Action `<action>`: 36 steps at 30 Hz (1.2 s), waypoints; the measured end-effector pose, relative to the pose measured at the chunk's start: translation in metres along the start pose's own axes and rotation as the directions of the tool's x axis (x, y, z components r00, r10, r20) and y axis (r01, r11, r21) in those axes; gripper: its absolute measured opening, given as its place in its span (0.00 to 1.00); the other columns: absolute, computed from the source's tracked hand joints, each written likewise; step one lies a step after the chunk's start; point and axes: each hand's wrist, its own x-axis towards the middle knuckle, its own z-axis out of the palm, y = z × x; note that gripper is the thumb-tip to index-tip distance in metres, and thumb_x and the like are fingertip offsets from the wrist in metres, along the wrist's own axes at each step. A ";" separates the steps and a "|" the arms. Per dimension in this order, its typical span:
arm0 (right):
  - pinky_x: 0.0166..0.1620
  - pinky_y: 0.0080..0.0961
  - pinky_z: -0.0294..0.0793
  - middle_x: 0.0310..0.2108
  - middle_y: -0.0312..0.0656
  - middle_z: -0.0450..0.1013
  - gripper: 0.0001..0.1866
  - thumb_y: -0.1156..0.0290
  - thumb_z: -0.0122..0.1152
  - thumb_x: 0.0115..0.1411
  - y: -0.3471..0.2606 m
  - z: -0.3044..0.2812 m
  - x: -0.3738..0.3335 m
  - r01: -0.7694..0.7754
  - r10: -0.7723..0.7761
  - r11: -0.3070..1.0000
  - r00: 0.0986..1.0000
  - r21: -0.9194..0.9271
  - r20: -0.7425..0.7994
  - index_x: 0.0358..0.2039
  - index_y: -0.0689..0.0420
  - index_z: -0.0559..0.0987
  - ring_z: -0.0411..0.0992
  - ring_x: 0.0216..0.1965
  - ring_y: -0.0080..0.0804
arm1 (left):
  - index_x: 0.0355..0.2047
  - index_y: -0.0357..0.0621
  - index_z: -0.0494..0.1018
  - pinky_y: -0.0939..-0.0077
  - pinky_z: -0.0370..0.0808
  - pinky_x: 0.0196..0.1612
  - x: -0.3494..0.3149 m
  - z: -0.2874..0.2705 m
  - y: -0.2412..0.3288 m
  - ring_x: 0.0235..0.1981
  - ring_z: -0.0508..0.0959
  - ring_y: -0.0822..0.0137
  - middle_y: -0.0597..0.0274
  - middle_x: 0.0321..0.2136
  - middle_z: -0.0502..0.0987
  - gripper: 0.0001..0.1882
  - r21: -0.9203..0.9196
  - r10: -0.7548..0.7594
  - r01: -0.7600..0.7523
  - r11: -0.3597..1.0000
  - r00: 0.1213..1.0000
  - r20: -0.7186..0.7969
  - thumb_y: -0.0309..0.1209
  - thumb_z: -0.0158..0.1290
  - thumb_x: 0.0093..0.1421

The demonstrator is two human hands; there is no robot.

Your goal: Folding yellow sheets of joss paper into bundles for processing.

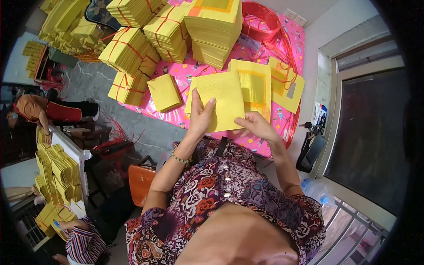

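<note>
A sheaf of yellow paper is held in front of me over the pink patterned table covering. My left hand grips its left side, thumb lying on top and fingers partly hidden beneath. At its lower right corner, my right hand pinches the edge between thumb and fingers. Just behind lie yellow sheets bearing a shiny gold square, and farther right another yellow sheet under thin red straps. To the left of the sheaf rests a small yellow paper stack.
Tied yellow bundles and a tall paper stack occupy the table's far side. Coiled red strapping sits at the far right. An orange stool stands at my left. Two people work leftward, by a table with yellow paper piles.
</note>
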 end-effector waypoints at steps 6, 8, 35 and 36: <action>0.32 0.16 0.72 0.28 0.33 0.76 0.16 0.60 0.54 0.63 -0.011 0.007 0.005 0.304 -0.249 0.925 0.938 0.227 -0.241 0.38 0.62 0.76 0.72 0.29 0.16 | 0.59 0.36 0.49 0.75 0.62 0.55 -0.010 -0.004 0.003 0.54 0.65 0.67 0.54 0.52 0.64 0.26 0.070 0.004 -0.010 0.997 0.996 0.084 0.19 0.43 0.61; 0.30 0.14 0.70 0.28 0.33 0.75 0.13 0.63 0.54 0.63 -0.003 -0.002 0.008 0.267 -0.267 0.963 0.923 -0.036 -0.278 0.36 0.61 0.76 0.70 0.28 0.14 | 0.59 0.36 0.49 0.75 0.62 0.56 -0.013 -0.003 0.004 0.54 0.64 0.67 0.55 0.52 0.64 0.26 0.081 0.002 -0.006 0.997 0.999 0.050 0.19 0.43 0.61; 0.41 0.17 0.71 0.36 0.37 0.74 0.10 0.73 0.53 0.62 0.036 -0.027 0.005 0.397 -0.326 0.916 0.648 -0.060 -0.689 0.43 0.64 0.74 0.72 0.38 0.20 | 0.49 0.37 0.64 0.70 0.72 0.47 0.081 -0.251 -0.066 0.42 0.76 0.64 0.57 0.42 0.75 0.18 0.152 -0.046 0.131 0.980 0.884 -0.465 0.22 0.51 0.57; 0.40 0.16 0.71 0.36 0.37 0.74 0.10 0.74 0.53 0.62 0.036 -0.026 0.004 0.384 -0.307 0.922 0.638 -0.054 -0.706 0.42 0.64 0.74 0.72 0.38 0.20 | 0.49 0.37 0.65 0.70 0.72 0.47 0.086 -0.260 -0.070 0.42 0.76 0.64 0.57 0.42 0.75 0.18 0.146 -0.040 0.125 0.981 0.875 -0.482 0.22 0.51 0.57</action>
